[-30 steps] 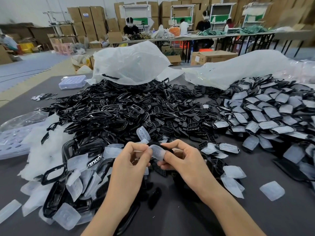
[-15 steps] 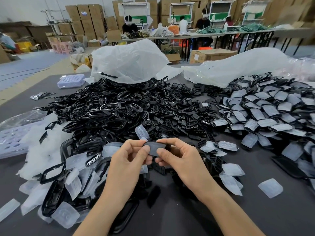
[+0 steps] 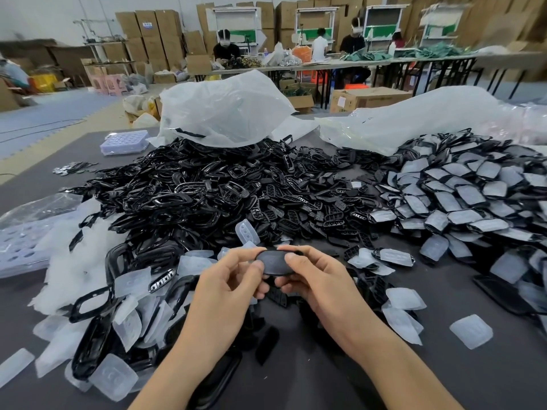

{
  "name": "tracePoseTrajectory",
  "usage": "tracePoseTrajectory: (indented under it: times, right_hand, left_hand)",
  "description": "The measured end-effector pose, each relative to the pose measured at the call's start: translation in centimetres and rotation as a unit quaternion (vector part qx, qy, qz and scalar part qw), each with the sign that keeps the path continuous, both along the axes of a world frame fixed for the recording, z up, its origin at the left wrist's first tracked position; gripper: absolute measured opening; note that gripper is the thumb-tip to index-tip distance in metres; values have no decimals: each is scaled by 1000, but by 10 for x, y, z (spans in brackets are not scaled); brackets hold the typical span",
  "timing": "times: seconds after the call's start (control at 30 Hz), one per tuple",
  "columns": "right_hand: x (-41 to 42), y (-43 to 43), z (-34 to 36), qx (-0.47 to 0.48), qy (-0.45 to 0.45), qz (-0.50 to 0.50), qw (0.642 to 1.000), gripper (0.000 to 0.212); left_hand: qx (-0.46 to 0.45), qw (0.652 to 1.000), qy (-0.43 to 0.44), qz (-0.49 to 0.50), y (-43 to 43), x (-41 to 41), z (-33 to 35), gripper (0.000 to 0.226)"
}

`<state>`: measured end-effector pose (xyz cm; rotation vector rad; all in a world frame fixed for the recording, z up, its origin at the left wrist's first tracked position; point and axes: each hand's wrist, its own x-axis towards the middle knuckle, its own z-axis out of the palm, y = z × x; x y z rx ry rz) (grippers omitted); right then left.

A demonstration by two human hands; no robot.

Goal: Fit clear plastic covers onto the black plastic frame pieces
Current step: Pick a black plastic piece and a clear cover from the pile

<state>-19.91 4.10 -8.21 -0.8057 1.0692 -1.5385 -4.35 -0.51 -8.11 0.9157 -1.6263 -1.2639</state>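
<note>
Both hands hold one small black frame piece (image 3: 273, 262) with a clear cover over its face, just above the dark table near its front middle. My left hand (image 3: 229, 287) pinches its left end with thumb and fingers. My right hand (image 3: 315, 278) pinches its right end, thumb on top. A big heap of bare black frame pieces (image 3: 207, 196) lies behind the hands. Loose clear covers (image 3: 133, 309) are scattered to the left and covers (image 3: 404, 300) to the right. Covered pieces (image 3: 461, 193) are piled at the right.
Two large clear plastic bags (image 3: 225, 110) lie at the back of the dark table (image 3: 325, 380). A lilac tray (image 3: 124, 142) sits back left, white foam-like wrap (image 3: 68, 261) at the left edge. People work at long tables in the background among cardboard boxes.
The clear cover, held at an angle against the frame a second ago, now lies flat on the black piece. The hands have turned the piece face up and hold its two ends.
</note>
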Motion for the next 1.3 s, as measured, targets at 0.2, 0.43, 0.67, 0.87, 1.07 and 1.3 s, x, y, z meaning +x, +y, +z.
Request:
tracePoseTrajectory:
  times: [0.2, 0.43, 0.67, 0.87, 1.07, 1.3]
  right_hand:
    - [1, 0, 0, 17, -44, 32, 998, 20]
    - [1, 0, 2, 10, -8, 33, 999, 13]
    - [-2, 1, 2, 16, 33, 54, 998, 11]
    - [-4, 1, 4, 6, 48, -13, 999, 19]
    - [-5, 3, 3, 11, 62, -57, 996, 37]
    - [-13, 5, 10, 23, 8, -55, 998, 26]
  left_hand:
    - [-26, 999, -5, -19, 4, -4, 1, 33]
    - [-57, 998, -23, -17, 8, -5, 3, 37]
    - [-154, 983, -94, -21, 11, -4, 1, 30]
    - [-319, 921, -222, 12, 14, 0, 2, 23]
    - [-416, 865, -279, -35, 20, -5, 2, 28]
    - [-380, 875, -280, -105, 35, -13, -5, 45]
